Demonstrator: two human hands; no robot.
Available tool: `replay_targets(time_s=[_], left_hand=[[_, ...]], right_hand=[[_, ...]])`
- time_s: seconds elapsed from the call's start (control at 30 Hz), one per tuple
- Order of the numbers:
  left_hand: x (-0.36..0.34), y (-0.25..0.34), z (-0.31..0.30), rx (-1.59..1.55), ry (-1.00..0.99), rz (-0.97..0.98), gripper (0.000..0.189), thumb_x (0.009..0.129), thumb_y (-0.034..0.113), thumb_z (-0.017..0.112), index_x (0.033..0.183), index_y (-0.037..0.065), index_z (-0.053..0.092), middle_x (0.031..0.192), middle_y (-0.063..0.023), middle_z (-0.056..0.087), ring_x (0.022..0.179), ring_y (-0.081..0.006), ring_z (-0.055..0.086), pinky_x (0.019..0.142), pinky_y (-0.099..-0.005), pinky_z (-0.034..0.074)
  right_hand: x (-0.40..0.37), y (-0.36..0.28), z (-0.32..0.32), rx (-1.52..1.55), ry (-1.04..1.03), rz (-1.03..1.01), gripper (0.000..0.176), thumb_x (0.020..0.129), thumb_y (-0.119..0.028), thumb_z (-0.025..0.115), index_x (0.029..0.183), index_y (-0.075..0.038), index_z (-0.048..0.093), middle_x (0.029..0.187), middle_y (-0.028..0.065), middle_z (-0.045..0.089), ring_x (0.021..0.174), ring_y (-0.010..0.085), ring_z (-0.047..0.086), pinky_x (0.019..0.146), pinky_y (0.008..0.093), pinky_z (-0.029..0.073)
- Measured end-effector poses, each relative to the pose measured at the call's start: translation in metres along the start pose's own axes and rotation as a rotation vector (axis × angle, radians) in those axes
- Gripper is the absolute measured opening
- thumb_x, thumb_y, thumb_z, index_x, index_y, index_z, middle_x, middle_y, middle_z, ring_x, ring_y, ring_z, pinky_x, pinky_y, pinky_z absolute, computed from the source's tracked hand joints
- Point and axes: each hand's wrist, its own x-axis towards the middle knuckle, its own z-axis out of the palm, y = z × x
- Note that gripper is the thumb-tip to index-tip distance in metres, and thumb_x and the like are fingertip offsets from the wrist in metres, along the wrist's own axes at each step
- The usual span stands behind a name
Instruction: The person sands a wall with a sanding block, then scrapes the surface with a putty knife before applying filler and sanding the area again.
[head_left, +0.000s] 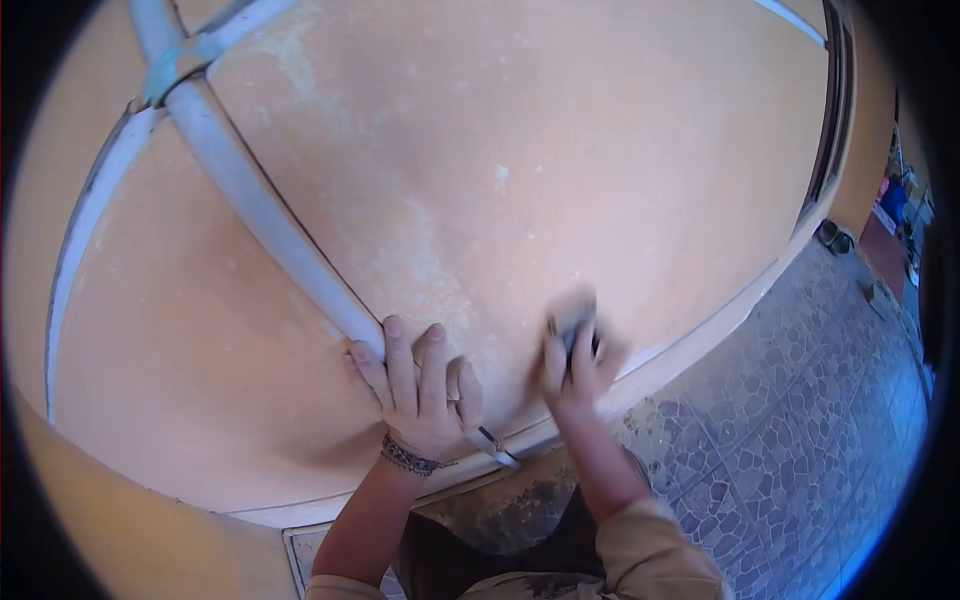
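My left hand (428, 390) lies against the peach-coloured wall (640, 160), its fingers stretched and spread across a white pipe (262, 212). It grips nothing, and a dark beaded bracelet circles the wrist. To its right, my right hand (572, 372) is closed around a small grey pad (572, 322) with a dark edge, pressed close to the wall surface. Motion smears the pad and the fingertips. Pale, scuffed patches (425, 265) mark the wall between and above the hands.
At upper left, the pipe meets a bluish joint (180, 68) with further pipes branching off. A pale ledge (690, 345) runs along the wall's foot. Stone-patterned floor tiles (770, 410) spread to the right, where dark shoes (834, 237) sit beside a dark-framed opening (832, 110).
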Motion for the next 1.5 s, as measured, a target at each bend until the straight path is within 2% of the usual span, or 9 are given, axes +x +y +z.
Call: replay_targets(time_s=[0.13,0.33,0.53,0.6,0.77,0.9,1.23,1.4,1.5], left_hand=[[-0.008,0.003,0.002,0.028,-0.054,-0.035,0.041,0.085,0.026,0.053,0.121,0.01,0.062,0.141,-0.0222,0.042,0.139,-0.0442,0.019,0.112,-0.0564,0.015],[0.006,0.0,-0.003,0.038,0.016,0.03,0.043,0.083,0.025,0.052,0.122,0.007,0.061,0.141,-0.0237,0.041,0.139,-0.0451,0.019,0.112,-0.0564,0.013],[-0.002,-0.001,-0.007,0.001,0.014,0.002,0.04,0.084,0.024,0.052,0.115,0.001,0.058,0.137,-0.0268,0.043,0.135,-0.0457,0.028,0.111,-0.0561,0.019],[-0.002,-0.002,0.001,-0.055,0.112,0.008,0.039,0.084,0.024,0.052,0.112,-0.002,0.056,0.133,-0.0295,0.044,0.132,-0.0466,0.032,0.109,-0.0571,0.023],[-0.002,-0.003,-0.001,-0.175,0.109,-0.024,0.051,0.083,0.031,0.052,0.117,-0.007,0.046,0.136,-0.0335,0.035,0.127,-0.0538,0.032,0.102,-0.0654,0.027],[-0.01,-0.008,0.007,-0.322,0.275,-0.066,0.052,0.087,0.038,0.049,0.116,-0.004,0.047,0.138,-0.0335,0.034,0.129,-0.0546,0.031,0.101,-0.0656,0.028],[-0.004,0.001,0.001,-0.225,0.162,-0.115,0.054,0.086,0.039,0.051,0.117,-0.005,0.045,0.137,-0.0347,0.034,0.13,-0.0556,0.028,0.104,-0.067,0.021],[-0.018,0.002,0.003,-0.232,0.083,-0.025,0.055,0.085,0.039,0.053,0.12,-0.002,0.044,0.139,-0.0336,0.032,0.131,-0.0573,0.023,0.104,-0.0685,0.019],[-0.017,0.009,0.003,-0.235,0.082,-0.009,0.062,0.083,0.046,0.056,0.123,0.001,0.042,0.141,-0.033,0.03,0.132,-0.0576,0.02,0.104,-0.0691,0.017]], right_hand=[[-0.065,0.022,-0.001,0.024,0.014,0.066,0.043,0.082,-0.01,0.064,0.114,0.017,0.056,0.099,0.024,0.053,0.086,0.0334,0.055,0.073,0.0396,0.048],[0.294,-0.076,0.011,0.026,0.234,-0.114,0.032,0.089,-0.023,0.06,0.102,0.006,0.066,0.079,0.0159,0.06,0.072,0.0253,0.049,0.07,0.0432,0.034],[0.124,-0.066,-0.01,0.282,-0.143,-0.151,0.024,0.092,-0.024,0.051,0.094,-0.003,0.064,0.08,0.006,0.065,0.061,0.0101,0.053,0.055,0.0292,0.041],[0.102,0.028,0.026,-0.212,-0.126,-0.143,0.033,0.089,-0.028,0.059,0.097,0.004,0.059,0.089,0.0195,0.062,0.089,0.0316,0.058,0.079,0.0438,0.041],[0.34,0.032,0.01,0.069,0.261,0.659,0.065,0.087,-0.057,0.056,0.07,0.006,0.052,0.064,0.0166,0.053,0.065,0.0342,0.056,0.06,0.046,0.042],[0.206,-0.111,0.031,0.043,0.09,-0.167,0.039,0.084,-0.039,0.068,0.08,-0.001,0.061,0.06,0.0105,0.046,0.057,0.0243,0.042,0.054,0.0424,0.031],[0.291,-0.042,0.041,-0.035,0.169,0.217,0.047,0.087,-0.037,0.061,0.062,0.001,0.052,0.066,0.0218,0.051,0.069,0.0358,0.053,0.061,0.0439,0.041],[0.267,-0.025,0.028,0.255,0.128,-0.341,0.019,0.073,-0.022,0.073,0.078,-0.005,0.064,0.071,0.0138,0.053,0.061,0.0292,0.05,0.053,0.0422,0.033],[0.348,0.023,-0.01,-0.072,0.379,0.328,0.044,0.086,-0.038,0.061,0.063,0.0,0.058,0.072,0.0208,0.058,0.06,0.0352,0.052,0.058,0.0461,0.039]])
